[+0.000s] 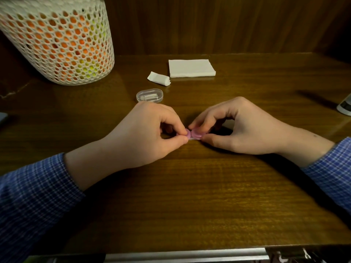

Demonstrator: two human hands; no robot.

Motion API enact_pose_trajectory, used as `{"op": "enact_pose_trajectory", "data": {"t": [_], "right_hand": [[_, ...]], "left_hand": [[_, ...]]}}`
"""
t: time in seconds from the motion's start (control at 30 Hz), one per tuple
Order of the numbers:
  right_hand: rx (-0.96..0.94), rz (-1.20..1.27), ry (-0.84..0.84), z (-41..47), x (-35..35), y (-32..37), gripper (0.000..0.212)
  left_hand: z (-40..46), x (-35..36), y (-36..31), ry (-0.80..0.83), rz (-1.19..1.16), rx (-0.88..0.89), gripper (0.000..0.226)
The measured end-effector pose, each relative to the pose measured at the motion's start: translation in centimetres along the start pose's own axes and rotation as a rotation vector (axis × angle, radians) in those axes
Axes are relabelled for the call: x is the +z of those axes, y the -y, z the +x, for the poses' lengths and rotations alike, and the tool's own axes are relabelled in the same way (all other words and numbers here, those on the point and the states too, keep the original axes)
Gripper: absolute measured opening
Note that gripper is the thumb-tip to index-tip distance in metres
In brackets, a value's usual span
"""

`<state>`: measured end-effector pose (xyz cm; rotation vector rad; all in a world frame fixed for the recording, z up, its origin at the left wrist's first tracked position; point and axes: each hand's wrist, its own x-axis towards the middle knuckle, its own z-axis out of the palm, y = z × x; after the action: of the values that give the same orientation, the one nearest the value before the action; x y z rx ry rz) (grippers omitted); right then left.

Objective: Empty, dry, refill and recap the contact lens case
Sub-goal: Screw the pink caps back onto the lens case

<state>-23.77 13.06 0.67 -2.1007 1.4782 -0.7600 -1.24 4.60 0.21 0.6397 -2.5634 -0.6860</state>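
A small contact lens case with two pink caps [195,134] lies on the wooden table [190,196] between my hands. My left hand [148,133] pinches its left cap between thumb and forefinger. My right hand [233,128] curls its fingers and thumb round the right cap. Most of the case body is hidden by my fingers.
A clear oval plastic box [149,95] lies just behind my left hand. Further back are a crumpled tissue [159,78] and a stack of white napkins [191,68]. A white mesh basket [57,40] stands at the back left. A white object [344,105] shows at the right edge.
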Motion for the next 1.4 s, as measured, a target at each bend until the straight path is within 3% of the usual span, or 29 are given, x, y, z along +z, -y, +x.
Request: {"op": "enact_pose_trajectory", "data": {"t": [0.23,0.43,0.67,0.9,1.13,1.4], "right_hand": [[0.017,-0.026,-0.092,0.3,0.9,0.2,0.014],[0.034,0.012,-0.005,0.0,0.1,0.2,0.008],[0.030,-0.037,-0.117,0.3,1.3,0.8,0.015],[0.024,0.001,0.011,0.1,0.0,0.2,0.009],[-0.008,-0.089,-0.141,0.2,1.3,0.7,0.015],[0.022,-0.048,0.004,0.1,-0.1,0.3,0.010]], "left_hand": [[0.0,-0.1,-0.1,0.006,-0.005,0.006,0.013],[0.0,-0.1,-0.2,0.000,-0.015,0.005,0.012],[0.0,-0.3,-0.4,0.013,-0.011,0.004,0.011],[0.1,-0.2,-0.2,0.014,-0.016,0.007,0.012],[0.2,-0.4,0.0,0.026,-0.012,0.005,0.012],[0.2,-0.3,0.1,0.025,-0.014,0.006,0.013]]}}
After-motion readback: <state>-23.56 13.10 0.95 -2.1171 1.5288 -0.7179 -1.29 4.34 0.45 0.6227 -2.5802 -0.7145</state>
